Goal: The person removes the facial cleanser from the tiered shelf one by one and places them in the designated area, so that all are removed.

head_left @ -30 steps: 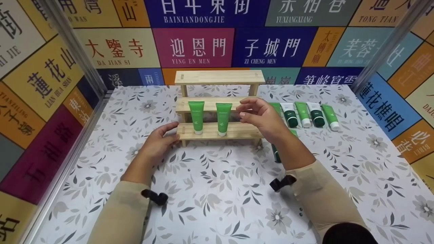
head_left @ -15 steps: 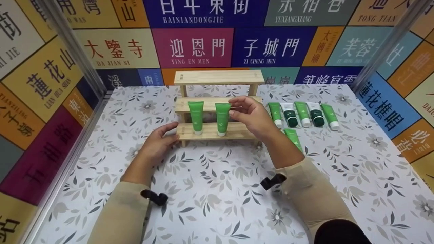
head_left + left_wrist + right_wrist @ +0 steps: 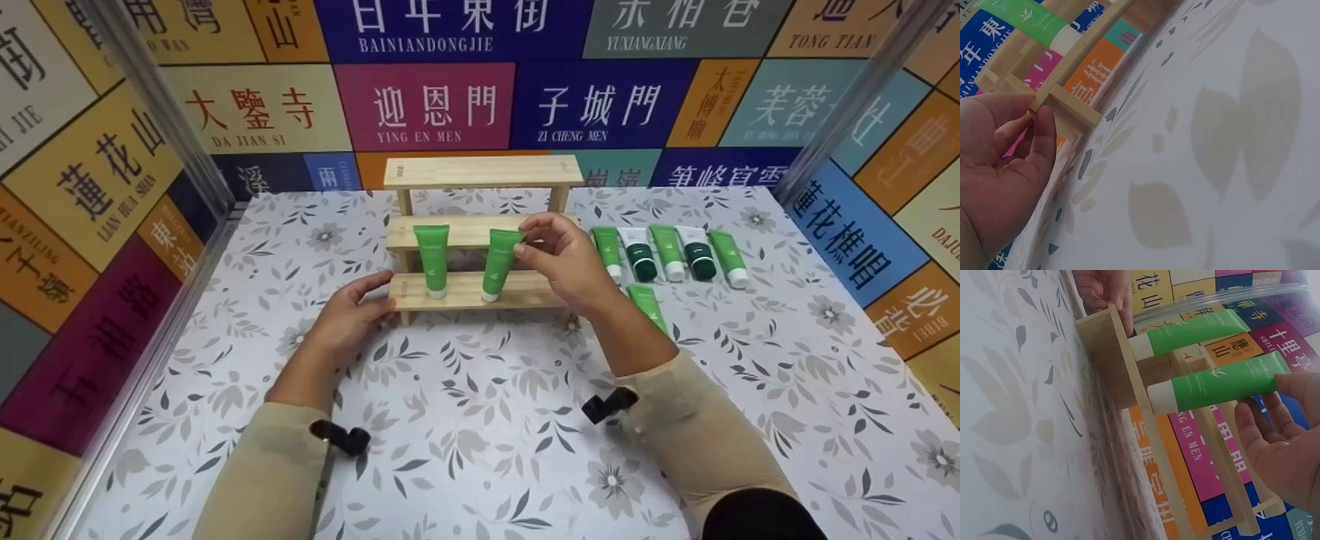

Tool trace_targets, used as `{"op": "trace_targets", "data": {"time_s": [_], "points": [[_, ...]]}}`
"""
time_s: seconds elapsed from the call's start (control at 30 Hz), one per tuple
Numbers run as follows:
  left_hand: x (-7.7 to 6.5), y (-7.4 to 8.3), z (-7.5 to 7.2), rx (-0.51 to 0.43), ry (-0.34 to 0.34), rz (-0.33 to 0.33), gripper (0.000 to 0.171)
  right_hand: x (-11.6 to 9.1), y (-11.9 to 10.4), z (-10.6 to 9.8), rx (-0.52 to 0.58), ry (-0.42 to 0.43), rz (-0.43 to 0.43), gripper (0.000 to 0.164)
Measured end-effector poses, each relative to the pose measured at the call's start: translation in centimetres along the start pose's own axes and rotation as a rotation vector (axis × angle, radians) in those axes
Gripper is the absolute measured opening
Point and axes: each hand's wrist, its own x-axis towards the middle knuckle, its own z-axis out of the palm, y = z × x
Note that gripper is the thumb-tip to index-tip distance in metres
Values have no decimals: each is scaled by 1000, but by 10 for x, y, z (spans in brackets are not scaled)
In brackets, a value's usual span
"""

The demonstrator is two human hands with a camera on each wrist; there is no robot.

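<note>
A three-tier wooden rack (image 3: 484, 171) stands on the patterned tabletop. Two green squeeze tubes with white caps stand cap-down on its lowest shelf. My right hand (image 3: 574, 262) pinches the upper right corner of the right-hand tube (image 3: 499, 262), which leans to the right. In the right wrist view, that tube's cap (image 3: 1162, 398) is at the shelf board, thumb and fingers at the opposite end. The other tube (image 3: 433, 259) stands apart on the left. My left hand (image 3: 349, 315) grips the left end of the lowest shelf; the left wrist view shows thumb and fingertips at its corner (image 3: 1041, 101).
Right of the rack, a row of green and white-and-dark-green tubes (image 3: 666, 251) lies on the table. Another green tube (image 3: 646, 306) lies nearer, partly hidden by my right forearm. Lettered panels (image 3: 427, 105) wall the back and sides.
My right hand has come left to the right-hand tube and taken its top corner. The tube's top has since tipped to the right. My left hand stays at the rack's end.
</note>
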Motion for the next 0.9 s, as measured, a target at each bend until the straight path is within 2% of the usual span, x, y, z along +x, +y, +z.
{"op": "trace_targets", "data": {"time_s": [0.23,0.33,0.5,0.9], "points": [[0,0,0,3,0,-3,62,-4,-1,-16,-15,23,4,24],[-1,0,0,1,-2,-7,62,-7,-3,-27,-57,50,27,30],[-1,0,0,-14,-4,-7,62,-12,-3,-48,-84,96,61,31],[-1,0,1,-13,-1,11,61,-29,-2,-93,6,161,23,24]]}}
